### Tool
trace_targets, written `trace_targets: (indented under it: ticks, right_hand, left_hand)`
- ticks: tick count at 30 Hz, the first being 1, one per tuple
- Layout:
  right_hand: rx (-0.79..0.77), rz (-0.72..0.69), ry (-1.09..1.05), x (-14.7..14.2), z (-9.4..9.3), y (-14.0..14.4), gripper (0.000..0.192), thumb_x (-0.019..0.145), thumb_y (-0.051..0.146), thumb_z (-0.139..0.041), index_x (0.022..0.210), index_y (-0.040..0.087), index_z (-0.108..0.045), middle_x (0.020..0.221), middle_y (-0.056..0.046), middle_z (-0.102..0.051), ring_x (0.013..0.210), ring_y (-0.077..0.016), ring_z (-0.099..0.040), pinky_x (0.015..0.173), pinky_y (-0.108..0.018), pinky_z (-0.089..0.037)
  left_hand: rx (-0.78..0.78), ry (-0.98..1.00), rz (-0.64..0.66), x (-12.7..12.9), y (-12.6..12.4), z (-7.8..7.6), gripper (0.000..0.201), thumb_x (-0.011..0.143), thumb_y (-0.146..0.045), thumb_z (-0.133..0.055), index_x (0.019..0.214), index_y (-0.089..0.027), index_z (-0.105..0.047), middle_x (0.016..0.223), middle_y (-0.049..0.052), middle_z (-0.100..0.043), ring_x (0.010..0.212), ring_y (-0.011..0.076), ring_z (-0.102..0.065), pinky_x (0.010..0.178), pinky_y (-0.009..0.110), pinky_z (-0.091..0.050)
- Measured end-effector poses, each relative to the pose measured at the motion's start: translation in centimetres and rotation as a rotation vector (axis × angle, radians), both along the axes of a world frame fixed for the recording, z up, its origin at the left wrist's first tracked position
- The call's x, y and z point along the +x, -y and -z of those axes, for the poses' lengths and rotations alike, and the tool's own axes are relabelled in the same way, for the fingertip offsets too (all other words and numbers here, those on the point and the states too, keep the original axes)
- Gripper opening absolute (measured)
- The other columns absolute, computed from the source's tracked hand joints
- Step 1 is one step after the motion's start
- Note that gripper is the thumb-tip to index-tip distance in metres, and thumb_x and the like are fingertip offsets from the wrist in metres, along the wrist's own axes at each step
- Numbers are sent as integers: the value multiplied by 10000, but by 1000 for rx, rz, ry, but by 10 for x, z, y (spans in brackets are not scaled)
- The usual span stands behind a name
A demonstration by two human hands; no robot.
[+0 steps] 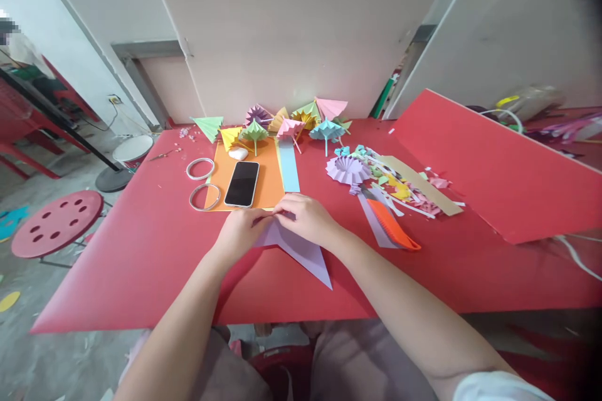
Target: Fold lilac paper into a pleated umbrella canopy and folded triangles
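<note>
A sheet of lilac paper [305, 254] lies under my hands near the front of the red table, one pointed corner reaching toward me. My left hand [242, 232] pinches its far edge between thumb and fingers. Close beside it, my right hand [303, 216] pinches the same edge, the fingertips of both hands nearly meeting. The fingers cover the stretch of paper between them. Just beyond my hands, a phone [242, 183] with a dark screen rests on orange paper [271, 172], and a light blue paper strip [288, 166] lies alongside.
Several folded paper umbrellas [255, 131] stand along the back. Two rings of tape [205, 197] sit at left. To the right are a lilac pleated paper piece [348, 170], an orange-handled tool [392, 225], paper scraps [399, 188] and a leaning red board [498, 169].
</note>
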State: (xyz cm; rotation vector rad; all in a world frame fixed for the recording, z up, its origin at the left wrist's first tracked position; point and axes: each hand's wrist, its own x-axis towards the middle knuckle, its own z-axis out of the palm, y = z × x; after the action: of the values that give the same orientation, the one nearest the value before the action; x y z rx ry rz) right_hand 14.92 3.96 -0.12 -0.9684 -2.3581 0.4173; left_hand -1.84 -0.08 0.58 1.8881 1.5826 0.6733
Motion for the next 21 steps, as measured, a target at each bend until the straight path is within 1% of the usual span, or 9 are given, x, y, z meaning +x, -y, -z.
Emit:
trace_targets:
  ticks: [4, 8, 11, 16, 19, 21]
  right_hand:
    - [-176, 0, -7, -6, 3, -7, 115, 757, 109, -546, 744, 196, -620, 745, -6, -620, 689, -123, -558, 602, -231, -404]
    - [-286, -8, 9, -4, 7, -9, 116, 722, 100, -518, 704, 199, -577, 714, 10, -588, 669, -119, -530, 591, -230, -386]
    - [-362, 1, -28, 2, 9, -11, 100, 711, 119, -500, 681, 201, -549, 704, 13, -578, 658, -120, -524, 595, -237, -388]
    - [-502, 55, -86, 17, 7, -17, 42, 706, 196, -502, 668, 205, -518, 707, 11, -570, 660, -132, -528, 602, -253, -400]
    - [-566, 60, -92, 27, 5, -22, 42, 714, 220, -484, 679, 207, -505, 715, 12, -570, 648, -132, -528, 594, -255, -402]
    - [-589, 68, -85, 32, 3, -24, 49, 722, 232, -474, 684, 209, -494, 708, 17, -564, 632, -128, -523, 586, -255, -397]
  left_hand:
    - [-13, -33, -6, -3, -1, 0, 305, 832, -330, -440, 866, -198, -713, 666, 6, -628, 596, 134, -503, 556, 232, -348]
    - [-35, -42, -5, -2, 0, 2, 299, 823, -317, -440, 829, -193, -712, 638, -1, -603, 568, 119, -474, 532, 225, -329]
    - [-58, -41, -36, -5, -1, 3, 281, 808, -323, -463, 799, -183, -707, 643, -2, -605, 579, 122, -484, 530, 227, -333]
    - [-85, 34, -58, -16, -2, -2, 260, 800, -347, -486, 768, -193, -692, 753, -2, -654, 683, 143, -550, 607, 235, -396]
    - [-89, 30, -96, -24, -2, -5, 280, 792, -380, -491, 733, -185, -683, 728, -2, -642, 645, 141, -541, 571, 237, -397]
    - [-93, 21, -130, -27, -2, -7, 291, 781, -402, -500, 747, -182, -687, 721, -2, -638, 631, 141, -536, 549, 236, -393]
